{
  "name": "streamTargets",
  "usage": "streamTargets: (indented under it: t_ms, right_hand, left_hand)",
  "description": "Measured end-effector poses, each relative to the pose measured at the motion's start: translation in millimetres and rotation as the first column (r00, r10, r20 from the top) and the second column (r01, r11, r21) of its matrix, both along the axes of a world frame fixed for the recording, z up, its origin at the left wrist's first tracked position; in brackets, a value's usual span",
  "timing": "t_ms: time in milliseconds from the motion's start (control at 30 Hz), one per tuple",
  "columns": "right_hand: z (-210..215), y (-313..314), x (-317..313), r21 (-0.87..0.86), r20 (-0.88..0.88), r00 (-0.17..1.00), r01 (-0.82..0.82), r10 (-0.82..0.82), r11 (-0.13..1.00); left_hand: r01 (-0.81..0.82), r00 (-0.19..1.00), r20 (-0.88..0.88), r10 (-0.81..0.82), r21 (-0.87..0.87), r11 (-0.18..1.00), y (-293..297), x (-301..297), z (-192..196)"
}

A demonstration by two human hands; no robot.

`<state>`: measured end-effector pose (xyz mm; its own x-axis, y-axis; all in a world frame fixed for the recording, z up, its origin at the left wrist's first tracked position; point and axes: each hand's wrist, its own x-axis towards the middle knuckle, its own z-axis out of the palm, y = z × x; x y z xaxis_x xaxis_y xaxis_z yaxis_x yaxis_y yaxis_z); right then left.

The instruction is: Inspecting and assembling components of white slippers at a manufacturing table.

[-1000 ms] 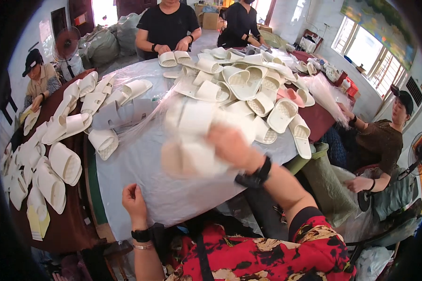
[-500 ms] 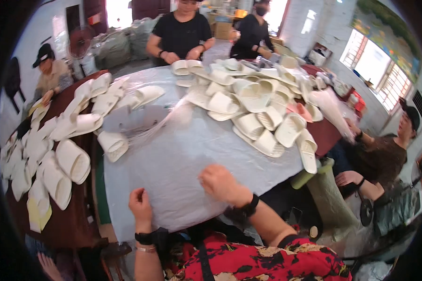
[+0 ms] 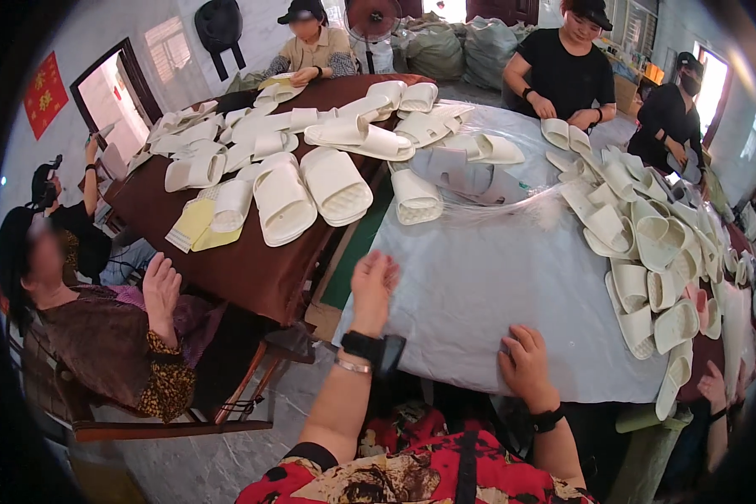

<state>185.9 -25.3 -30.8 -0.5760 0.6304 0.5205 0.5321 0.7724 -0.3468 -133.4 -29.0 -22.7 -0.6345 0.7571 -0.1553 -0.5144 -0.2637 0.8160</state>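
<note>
We held our left grip (image 3: pixel 373 287) half spread near the left edge of the pale sheet (image 3: pixel 479 286), our right grip (image 3: pixel 527 363) loosely spread over it. Farther out, creamy white slippers (image 3: pixel 332 172), with broad straps, open toes and dimpled insoles, lay across the brown bench (image 3: pixel 227 281) and heaped toward the sheet's right.

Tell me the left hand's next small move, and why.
Probably reach the left hand forward to the white slipper near the left edge of the pale sheet: the hand looks empty, its fingers loosely curled, and that slipper appears to be the nearest one ahead of it.
</note>
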Motion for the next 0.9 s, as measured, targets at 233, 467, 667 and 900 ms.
streamTargets:
  t_ms: [233, 467, 667, 900]
  right_hand:
    - [1.4, -0.9, 0.0, 0.014, 0.008, 1.0, -0.007, 0.007, 1.0]
    - [2.4, -3.7, 7.5, 0.0, 0.001, 1.0, 0.024, -0.024, 1.0]
    - [8.7, -3.1, 4.5, -0.028, 0.015, 1.0, -0.01, 0.01, 1.0]
    - [47.3, 19.4, 14.7, 0.047, -0.219, 0.968, 0.134, -0.121, 0.99]
  left_hand:
    - [-0.065, 0.961, 0.274, 0.036, 0.099, 0.993, 36.3, -78.6, 55.7]
    - [0.029, 0.985, 0.161, -0.056, 0.163, 0.986, 18.9, -30.1, 19.8]
    - [0.284, 0.954, 0.106, -0.282, -0.004, 0.959, -50.0, 60.2, -10.5]
    - [0.659, 0.747, -0.019, -0.664, -0.105, 0.745, -64.1, 83.9, 4.9]
